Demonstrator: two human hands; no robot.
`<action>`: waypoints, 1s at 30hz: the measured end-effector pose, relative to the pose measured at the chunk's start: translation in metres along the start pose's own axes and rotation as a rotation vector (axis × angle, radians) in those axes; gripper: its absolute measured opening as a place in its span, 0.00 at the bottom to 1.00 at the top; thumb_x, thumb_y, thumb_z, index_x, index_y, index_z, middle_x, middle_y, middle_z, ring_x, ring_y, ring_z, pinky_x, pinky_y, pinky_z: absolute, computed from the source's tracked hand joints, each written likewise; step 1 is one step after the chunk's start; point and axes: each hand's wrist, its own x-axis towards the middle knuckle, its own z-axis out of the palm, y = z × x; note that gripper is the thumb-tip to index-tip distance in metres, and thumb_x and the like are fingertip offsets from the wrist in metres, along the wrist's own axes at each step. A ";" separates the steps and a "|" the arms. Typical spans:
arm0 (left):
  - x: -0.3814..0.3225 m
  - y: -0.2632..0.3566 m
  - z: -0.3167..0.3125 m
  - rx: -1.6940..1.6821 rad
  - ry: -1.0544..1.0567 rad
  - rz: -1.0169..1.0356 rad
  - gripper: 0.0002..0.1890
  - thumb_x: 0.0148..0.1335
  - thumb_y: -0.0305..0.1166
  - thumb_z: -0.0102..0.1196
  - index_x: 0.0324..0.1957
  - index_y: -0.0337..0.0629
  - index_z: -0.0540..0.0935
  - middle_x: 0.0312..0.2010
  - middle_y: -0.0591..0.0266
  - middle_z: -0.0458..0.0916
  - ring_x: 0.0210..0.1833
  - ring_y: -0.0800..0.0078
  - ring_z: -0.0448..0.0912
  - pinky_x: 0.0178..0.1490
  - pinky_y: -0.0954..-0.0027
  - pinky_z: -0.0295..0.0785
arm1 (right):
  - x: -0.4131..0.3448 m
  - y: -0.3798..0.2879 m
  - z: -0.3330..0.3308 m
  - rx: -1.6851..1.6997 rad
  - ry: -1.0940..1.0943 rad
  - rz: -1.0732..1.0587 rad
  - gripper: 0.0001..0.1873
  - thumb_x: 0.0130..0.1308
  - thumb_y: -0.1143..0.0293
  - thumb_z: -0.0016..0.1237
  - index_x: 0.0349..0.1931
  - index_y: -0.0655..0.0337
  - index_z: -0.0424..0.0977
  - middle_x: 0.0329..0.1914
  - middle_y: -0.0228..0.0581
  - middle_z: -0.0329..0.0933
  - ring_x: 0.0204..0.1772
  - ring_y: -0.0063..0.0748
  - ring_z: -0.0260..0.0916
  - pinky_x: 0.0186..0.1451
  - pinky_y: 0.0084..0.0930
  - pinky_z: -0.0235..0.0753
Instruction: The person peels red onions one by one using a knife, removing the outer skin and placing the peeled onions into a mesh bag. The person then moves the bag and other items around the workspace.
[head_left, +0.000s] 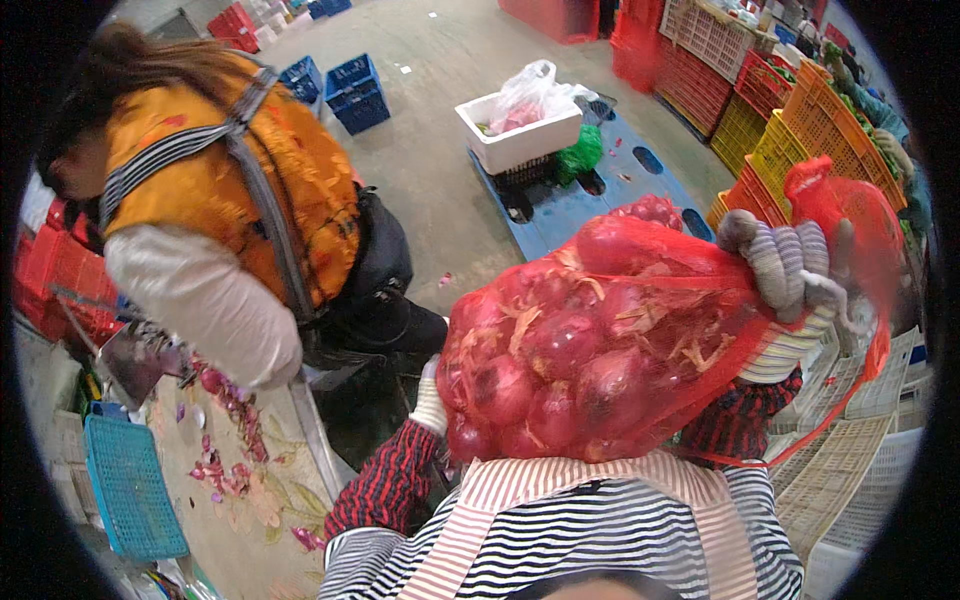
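Note:
A large red mesh sack (562, 345) full of red onions is held up against my chest. My right hand (787, 262), in a striped knit glove, is closed around the gathered neck of the sack. Loose red netting (862, 217) spills out above that fist, and a red strap hangs below it. My left hand (430, 397), in a pale knit glove, supports the far left end of the sack. Its fingers are hidden behind the onions. Loose onion skins (232, 442) lie on the patterned tabletop (277, 495) to my left.
A co-worker in an orange vest (232, 172) bends over the table at left. Ahead, a white foam box (517, 135) stands on a blue plastic pallet (495, 195). Stacked crates (795, 142) and pale crates (840, 442) line my right. A turquoise basket (131, 487) sits at lower left.

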 end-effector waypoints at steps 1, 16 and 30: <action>0.020 0.000 0.002 -0.003 -0.036 -0.062 0.24 0.63 0.48 0.35 0.49 0.42 0.75 0.46 0.55 0.77 0.49 0.61 0.73 0.57 0.59 0.67 | 0.007 -0.002 -0.011 -0.016 0.008 -0.001 0.22 0.69 0.54 0.28 0.16 0.51 0.58 0.10 0.26 0.55 0.20 0.24 0.55 0.59 0.37 0.59; 0.434 0.016 -0.047 0.344 0.001 -0.543 0.26 0.60 0.54 0.41 0.46 0.43 0.75 0.43 0.52 0.78 0.43 0.60 0.76 0.50 0.57 0.69 | 0.202 0.084 -0.208 -0.293 0.754 0.001 0.19 0.69 0.60 0.29 0.16 0.52 0.56 0.09 0.26 0.50 0.14 0.25 0.47 0.47 0.32 0.62; 0.449 0.128 -0.156 1.104 0.510 -0.265 0.18 0.59 0.41 0.47 0.42 0.36 0.78 0.29 0.56 0.80 0.26 0.68 0.77 0.33 0.67 0.72 | 0.168 0.279 -0.562 -0.212 1.112 0.421 0.20 0.66 0.54 0.30 0.23 0.58 0.64 0.09 0.30 0.56 0.12 0.29 0.50 0.17 0.32 0.53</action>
